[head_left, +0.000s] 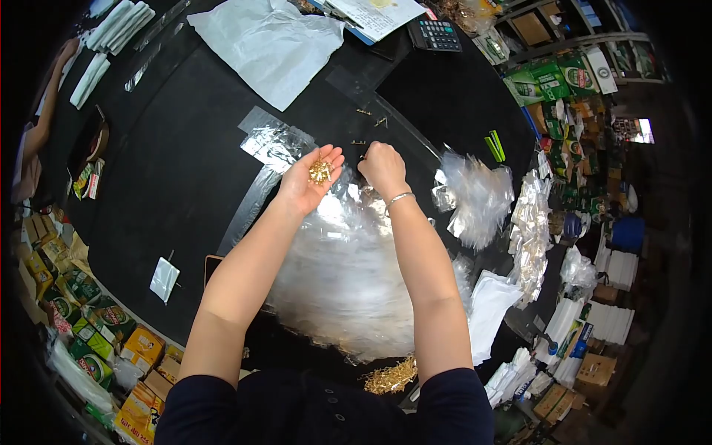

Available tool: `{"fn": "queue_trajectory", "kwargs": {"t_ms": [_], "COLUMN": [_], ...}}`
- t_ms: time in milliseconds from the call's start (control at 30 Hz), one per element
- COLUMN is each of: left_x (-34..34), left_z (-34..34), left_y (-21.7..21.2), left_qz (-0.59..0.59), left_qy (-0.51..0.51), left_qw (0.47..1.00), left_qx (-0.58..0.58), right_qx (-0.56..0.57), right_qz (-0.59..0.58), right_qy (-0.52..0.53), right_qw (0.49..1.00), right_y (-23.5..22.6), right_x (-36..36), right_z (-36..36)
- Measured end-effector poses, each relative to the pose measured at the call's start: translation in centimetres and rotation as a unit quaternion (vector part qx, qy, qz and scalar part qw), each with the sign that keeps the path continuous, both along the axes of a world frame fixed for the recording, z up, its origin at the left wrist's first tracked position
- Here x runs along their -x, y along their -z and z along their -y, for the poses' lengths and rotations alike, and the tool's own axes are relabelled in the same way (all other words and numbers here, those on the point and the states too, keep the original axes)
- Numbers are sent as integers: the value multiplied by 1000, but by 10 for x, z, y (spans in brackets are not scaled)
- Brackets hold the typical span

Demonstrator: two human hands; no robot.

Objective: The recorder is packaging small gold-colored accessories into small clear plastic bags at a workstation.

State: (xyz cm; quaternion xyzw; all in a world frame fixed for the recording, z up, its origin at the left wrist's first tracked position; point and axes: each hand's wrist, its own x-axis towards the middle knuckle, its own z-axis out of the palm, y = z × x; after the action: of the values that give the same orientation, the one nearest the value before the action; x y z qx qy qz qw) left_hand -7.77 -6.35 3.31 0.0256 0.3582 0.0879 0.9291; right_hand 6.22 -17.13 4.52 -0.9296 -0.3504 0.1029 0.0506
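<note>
My left hand (299, 191) is palm up and cupped, fingers slightly curled around a small pile of gold-coloured metal pieces (320, 172). Just to its right, my right hand (386, 169) has its fingers closed and pointing down at the black table; whatever its fingertips hold is hidden. A few similar gold pieces (358, 142) lie in a short row beside those fingertips, and others (363, 112) lie farther off. Under and between my forearms spreads a large heap of clear plastic bags (341, 282). A pile of gold pieces (391, 376) sits close to my body.
More clear bags (478, 196) are heaped right of my right forearm, with green strips (495, 146) beyond. A white sheet (274, 48), a clipboard (378, 16) and a calculator (436, 35) lie at the far side. Boxes (549, 78) line the right. Another person's arm (52, 96) shows far left.
</note>
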Motion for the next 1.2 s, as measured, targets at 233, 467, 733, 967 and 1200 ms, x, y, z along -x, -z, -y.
{"fn": "queue_trajectory", "kwargs": {"t_ms": [233,467,733,967,1200], "left_x": [-7,-7,2,-6,4], "left_z": [8,9,-7,-8,-21], "left_y": [0,-7,-1,4,-3], "left_qz": [18,-11,-7,-16,-35], "left_qy": [12,-32,-14,-6,-19], "left_qw": [999,999,1000,1000,999], "left_qx": [29,35,-10,4,-6], "right_qx": [-229,-204,-113,-257,-283], "right_qz": [-346,-99,-153,-208,56], "right_qy": [32,3,1,-52,-1], "right_qw": [909,974,982,942,958], "right_y": [-51,-2,-10,-16,28], "right_x": [15,-36,-23,-9,-45], "right_z": [4,24,3,-16,-14]}}
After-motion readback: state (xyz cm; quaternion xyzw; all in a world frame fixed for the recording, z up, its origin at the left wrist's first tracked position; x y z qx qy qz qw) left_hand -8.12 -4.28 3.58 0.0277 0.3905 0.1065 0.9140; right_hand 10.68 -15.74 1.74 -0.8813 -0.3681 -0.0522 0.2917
